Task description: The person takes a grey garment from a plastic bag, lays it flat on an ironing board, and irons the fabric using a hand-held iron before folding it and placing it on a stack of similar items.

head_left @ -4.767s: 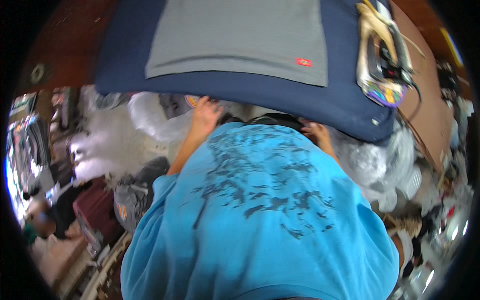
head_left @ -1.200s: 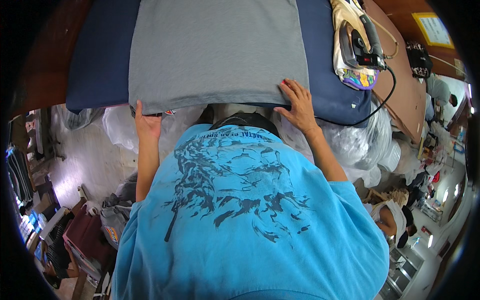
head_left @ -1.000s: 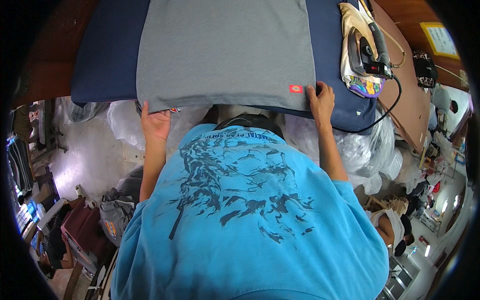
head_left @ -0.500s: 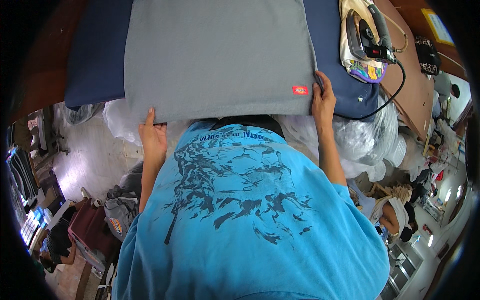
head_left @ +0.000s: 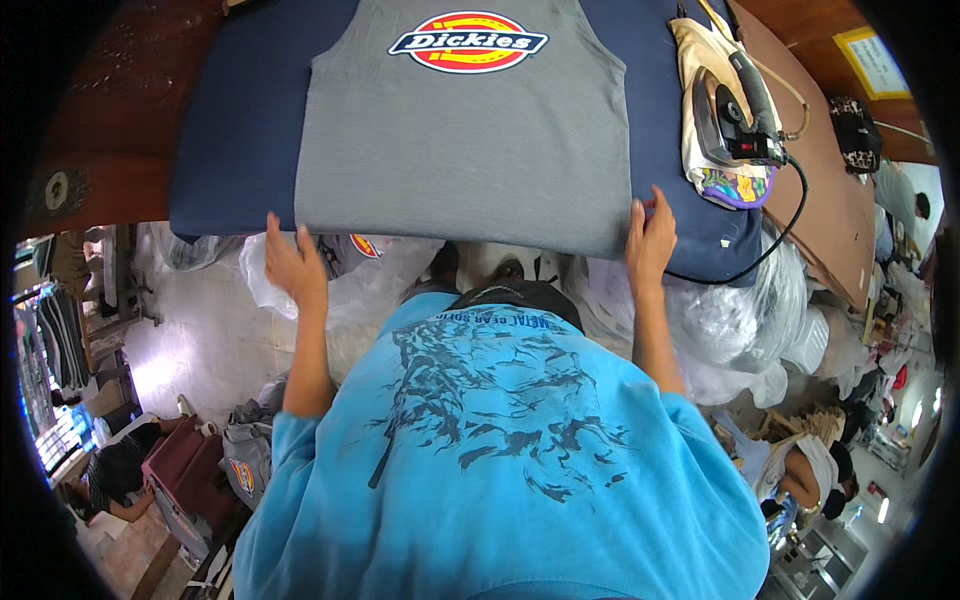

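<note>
Your left hand point(head_left: 295, 262) is spread wide just beside the near left corner of the grey sleeveless garment point(head_left: 450, 150), which lies print up on the navy padded board point(head_left: 240, 150). Your right hand point(head_left: 650, 235) is at the opposite corner, thumb and forefinger parted; whether it pinches cloth, you cannot tell. Best draw both corners evenly, without stretching, so the hem sits straight. Mind the cord point(head_left: 805, 190) of the iron point(head_left: 710, 120) near your right wrist.

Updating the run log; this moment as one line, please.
grey garment: spread on navy pad; left hand: open, at its lower left; right hand: at lower right; iron: on cloth
</note>
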Motion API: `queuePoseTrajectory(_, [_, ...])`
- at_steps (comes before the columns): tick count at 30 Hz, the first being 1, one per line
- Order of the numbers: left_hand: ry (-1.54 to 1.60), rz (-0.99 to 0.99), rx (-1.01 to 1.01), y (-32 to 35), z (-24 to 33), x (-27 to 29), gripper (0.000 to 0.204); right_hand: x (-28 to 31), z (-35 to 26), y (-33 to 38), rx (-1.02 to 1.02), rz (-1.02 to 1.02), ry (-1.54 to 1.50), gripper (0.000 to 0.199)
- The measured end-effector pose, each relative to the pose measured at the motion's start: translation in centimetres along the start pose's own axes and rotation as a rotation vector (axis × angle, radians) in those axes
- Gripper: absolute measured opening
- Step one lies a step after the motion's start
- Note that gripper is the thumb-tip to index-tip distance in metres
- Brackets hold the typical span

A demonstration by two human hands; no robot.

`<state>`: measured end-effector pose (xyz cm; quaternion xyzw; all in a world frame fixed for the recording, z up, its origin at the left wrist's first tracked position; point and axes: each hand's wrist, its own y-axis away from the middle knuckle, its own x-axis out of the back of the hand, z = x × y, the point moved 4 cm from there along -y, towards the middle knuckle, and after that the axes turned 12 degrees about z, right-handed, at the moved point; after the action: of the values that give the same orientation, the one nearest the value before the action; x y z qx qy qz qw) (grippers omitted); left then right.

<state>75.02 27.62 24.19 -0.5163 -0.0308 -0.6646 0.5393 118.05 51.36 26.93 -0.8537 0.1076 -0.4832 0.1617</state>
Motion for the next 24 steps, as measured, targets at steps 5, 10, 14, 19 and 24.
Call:
queuePoseTrajectory(5, [-0.455,-0.243,0.038,-6.5,3.0,-4.8,0.033,-4.7,-1.3,-5.1,0.051,-0.138,0.100,0.028])
queuePoseTrajectory(10, [-0.059,-0.159,0.225,-6.6,1.7,-4.8,0.025,-3.2,-3.1,-4.1,-0.205,-0.184,-0.164,0.028])
queuePoseTrajectory(14, [-0.007,-0.182,0.244,-3.2,1.0,-1.4,0.024,-0.1,-0.8,0.8,-0.231,-0.140,-0.169,0.032])
queuePoseTrajectory(19, [0.249,-0.131,0.031,-3.4,6.4,0.9,0.049,1.4,1.0,4.6,-0.165,0.109,-0.203,0.040])
queuePoseTrajectory(24, [0.950,-0.819,-0.972,-11.2,25.9,10.3,0.038,-1.7,-4.2,-1.7,0.272,-0.006,-0.060,0.039])
